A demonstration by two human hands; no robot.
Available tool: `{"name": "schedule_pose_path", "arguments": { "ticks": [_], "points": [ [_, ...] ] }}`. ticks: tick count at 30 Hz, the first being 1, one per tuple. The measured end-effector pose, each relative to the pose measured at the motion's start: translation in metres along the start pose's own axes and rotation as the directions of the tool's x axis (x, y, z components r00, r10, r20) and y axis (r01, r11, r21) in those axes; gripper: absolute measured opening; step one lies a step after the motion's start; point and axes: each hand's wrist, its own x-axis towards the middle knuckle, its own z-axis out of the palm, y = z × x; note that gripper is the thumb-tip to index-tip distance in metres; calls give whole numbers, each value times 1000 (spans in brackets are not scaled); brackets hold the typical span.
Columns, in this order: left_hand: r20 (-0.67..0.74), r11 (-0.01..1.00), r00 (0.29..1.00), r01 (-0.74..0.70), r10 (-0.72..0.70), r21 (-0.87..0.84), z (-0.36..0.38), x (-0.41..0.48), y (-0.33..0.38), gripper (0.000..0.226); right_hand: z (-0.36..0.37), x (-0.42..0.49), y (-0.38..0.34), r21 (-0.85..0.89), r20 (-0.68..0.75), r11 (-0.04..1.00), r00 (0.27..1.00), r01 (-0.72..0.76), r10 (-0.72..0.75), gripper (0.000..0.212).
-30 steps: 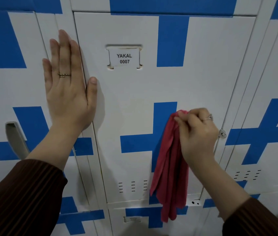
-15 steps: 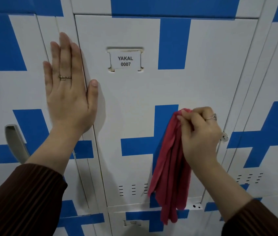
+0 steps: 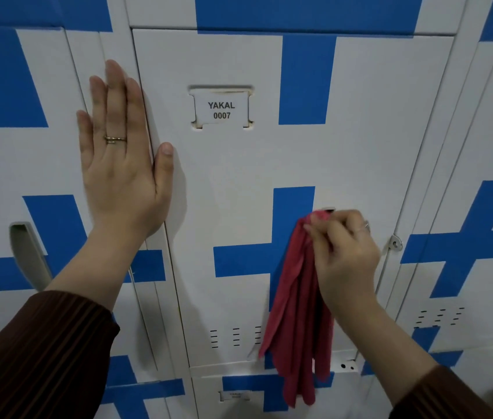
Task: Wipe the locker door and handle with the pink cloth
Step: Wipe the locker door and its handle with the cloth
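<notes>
While the left hand (image 3: 121, 164) lies flat, the right hand (image 3: 345, 252) pinches the pink cloth (image 3: 296, 313).

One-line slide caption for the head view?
Right hand holds pink cloth at locker door; left hand flat.

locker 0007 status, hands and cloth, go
Left hand open, flat on the frame by the door's left edge. Right hand shut on pink cloth, pressed at handle height on locker door. Nothing in the way.

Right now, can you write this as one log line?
step: wiping | left hand: flat on white-and-blue metal locker door | right hand: holds pink cloth at handle
</notes>
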Motion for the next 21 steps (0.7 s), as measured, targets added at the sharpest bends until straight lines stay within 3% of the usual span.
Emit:
{"name": "schedule_pose_path", "arguments": {
  "ticks": [2, 4, 6, 9, 11, 13, 15, 17, 19, 21],
  "points": [
    [0, 1000, 1000, -2, 2, 0, 0, 0, 0, 59, 4, -22, 4, 58, 137, 986, 979, -159, 150, 15],
    [1, 1000, 1000, -5, 5, 3, 0, 0, -1, 59, 9, -38, 12, 51, 239, 976, 952, -210, 192, 13],
    [3, 1000, 1000, -7, 7, 6, 0, 0, -1, 59, 6, -26, 8, -2, 186, 991, 974, -133, 131, 11],
    [4, 1000, 1000, -6, 6, 7, 0, 1, 0, 59, -1, 2, -1, -48, -3, 999, 1000, -22, 21, 3],
    [8, 1000, 1000, -5, 5, 10, -1, 0, -1, 59, -2, 6, -3, -38, -24, 999, 999, -37, 36, 4],
    [8, 1000, 1000, -4, 4, 10, 0, 1, -1, 59, -3, -7, -5, -18, 57, 998, 997, -56, 57, 13],
    [5, 1000, 1000, -4, 4, 6, 0, 0, -1, 59, -5, -29, 0, 96, 209, 959, 948, -266, 242, 16],
    [0, 1000, 1000, -7, 7, 4, 0, -1, -1, 59, -5, -51, 8, 201, 346, 823, 825, -531, 447, 13],
    [-1, 1000, 1000, -8, 8, 5, 0, -1, -1, 59, -8, -55, 12, 184, 376, 794, 788, -579, 487, 11],
    [-1, 1000, 1000, -9, 9, 8, 0, 0, 0, 59, -9, -44, 5, 158, 332, 868, 853, -471, 403, 13]
  ]
}}
